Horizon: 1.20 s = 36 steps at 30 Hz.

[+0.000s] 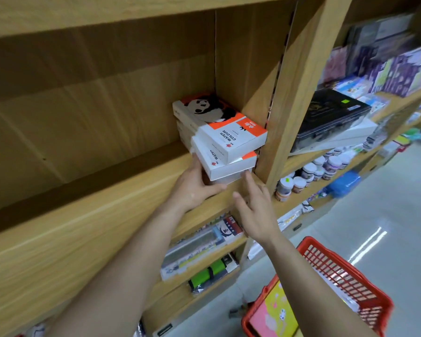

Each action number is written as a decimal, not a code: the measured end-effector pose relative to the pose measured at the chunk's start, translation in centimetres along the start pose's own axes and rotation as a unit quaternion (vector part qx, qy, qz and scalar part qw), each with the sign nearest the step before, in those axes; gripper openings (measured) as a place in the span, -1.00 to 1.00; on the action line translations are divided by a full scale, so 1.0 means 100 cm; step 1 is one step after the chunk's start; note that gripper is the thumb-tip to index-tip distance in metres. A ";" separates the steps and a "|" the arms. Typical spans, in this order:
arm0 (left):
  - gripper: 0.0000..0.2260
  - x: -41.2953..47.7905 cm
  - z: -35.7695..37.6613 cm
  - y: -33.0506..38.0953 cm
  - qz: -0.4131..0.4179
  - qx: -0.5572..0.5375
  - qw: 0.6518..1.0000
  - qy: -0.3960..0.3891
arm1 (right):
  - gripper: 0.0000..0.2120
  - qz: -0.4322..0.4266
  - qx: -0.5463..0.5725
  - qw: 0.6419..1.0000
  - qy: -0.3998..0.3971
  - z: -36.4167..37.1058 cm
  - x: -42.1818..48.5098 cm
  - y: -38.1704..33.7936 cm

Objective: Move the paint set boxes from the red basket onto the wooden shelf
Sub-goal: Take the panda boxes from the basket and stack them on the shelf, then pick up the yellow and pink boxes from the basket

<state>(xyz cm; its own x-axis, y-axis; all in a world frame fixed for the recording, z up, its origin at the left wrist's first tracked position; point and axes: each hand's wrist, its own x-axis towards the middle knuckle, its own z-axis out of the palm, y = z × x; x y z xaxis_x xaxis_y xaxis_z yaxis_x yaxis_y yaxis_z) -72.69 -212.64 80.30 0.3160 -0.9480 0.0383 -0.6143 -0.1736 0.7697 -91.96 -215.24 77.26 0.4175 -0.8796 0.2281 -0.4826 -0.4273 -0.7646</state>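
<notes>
Paint set boxes (219, 135) stacked at the right end of the wooden shelf (88, 215), both hands at the stack.

The stack sits against the shelf's right wall, near the front edge, its lower boxes skewed; everything to its left on the shelf board is bare. The top box is white and orange with a panda picture and reads "WATER COLOUR". The left hand (195, 188) has its fingers wrapped on the bottom box's front-left corner. The right hand (253, 205) is spread open, holding nothing, one fingertip touching the bottom box. The red basket (345, 276) stands on the floor below right, with a pink and yellow item inside.
</notes>
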 end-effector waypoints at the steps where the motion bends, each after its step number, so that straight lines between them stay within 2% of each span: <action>1: 0.02 -0.003 -0.003 -0.004 -0.007 -0.010 1.000 0.001 | -0.36 0.005 0.031 0.999 0.031 -0.002 0.000 -0.001; 3: 0.11 -0.014 -0.009 -0.010 -0.019 -0.043 0.999 0.024 | -0.38 -0.008 0.050 0.994 0.092 -0.005 -0.002 -0.005; 4: 0.09 -0.018 -0.011 -0.011 -0.011 -0.062 0.998 0.032 | -0.39 -0.023 0.043 0.994 0.102 -0.006 -0.004 -0.007; 6: 0.00 -0.018 -0.012 -0.006 0.017 -0.076 0.996 0.038 | -0.36 -0.033 0.016 0.996 0.084 -0.004 -0.002 -0.012; 8: -0.07 -0.009 -0.008 0.006 0.020 -0.067 0.997 0.042 | -0.36 -0.002 -0.042 0.998 0.050 -0.001 0.007 -0.014; 11: -0.11 0.008 -0.004 0.020 0.004 -0.056 0.997 0.056 | -0.47 0.033 -0.063 0.996 0.044 -0.003 0.021 -0.021; 13: -0.10 0.012 -0.003 0.020 -0.001 -0.055 0.997 0.061 | -0.54 0.026 -0.021 0.993 0.116 -0.006 0.022 -0.023; 15: -0.08 0.013 -0.005 0.017 -0.004 -0.066 0.996 0.056 | -0.54 -0.022 -0.019 0.980 0.195 -0.008 0.019 -0.025; 16: -0.09 0.013 -0.006 0.015 -0.001 -0.074 0.996 0.053 | -0.51 -0.055 -0.038 0.977 0.201 -0.009 0.018 -0.025; 18: -0.10 0.013 -0.009 0.014 0.008 -0.092 0.995 0.046 | -0.44 -0.100 -0.075 0.979 0.159 -0.009 0.023 -0.029; 20: -0.10 0.011 -0.012 0.016 0.012 -0.103 0.994 0.039 | -0.42 -0.093 -0.081 0.987 0.104 -0.009 0.033 -0.034; 23: -0.12 0.009 -0.020 0.016 0.005 -0.099 0.995 0.024 | -0.40 -0.096 -0.084 0.989 0.074 -0.009 0.039 -0.034; 26: -0.33 -0.006 -0.030 0.015 0.010 -0.048 0.997 0.063 | -0.40 -0.079 -0.043 0.993 0.071 -0.015 0.027 -0.027; 29: -0.66 -0.050 -0.026 0.019 0.085 -0.012 0.988 0.130 | -0.48 -0.058 0.002 0.995 0.082 -0.034 -0.006 -0.004; 32: -0.84 -0.103 0.017 0.022 0.137 0.009 0.988 0.068 | -0.55 0.022 0.011 0.995 0.094 -0.060 -0.062 0.051; 36: -0.83 -0.135 0.121 0.007 0.079 0.042 0.990 -0.105 | -0.63 0.206 -0.037 0.975 0.081 -0.091 -0.142 0.154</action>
<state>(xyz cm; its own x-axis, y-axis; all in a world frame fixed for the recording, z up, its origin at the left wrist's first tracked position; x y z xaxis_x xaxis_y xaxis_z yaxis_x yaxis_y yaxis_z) -86.13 -203.23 72.59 0.0593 -0.9981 0.0143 -0.7048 -0.0317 0.7087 -112.28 -211.22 67.73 0.0536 -0.9985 0.0077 -0.6398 -0.0403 -0.7675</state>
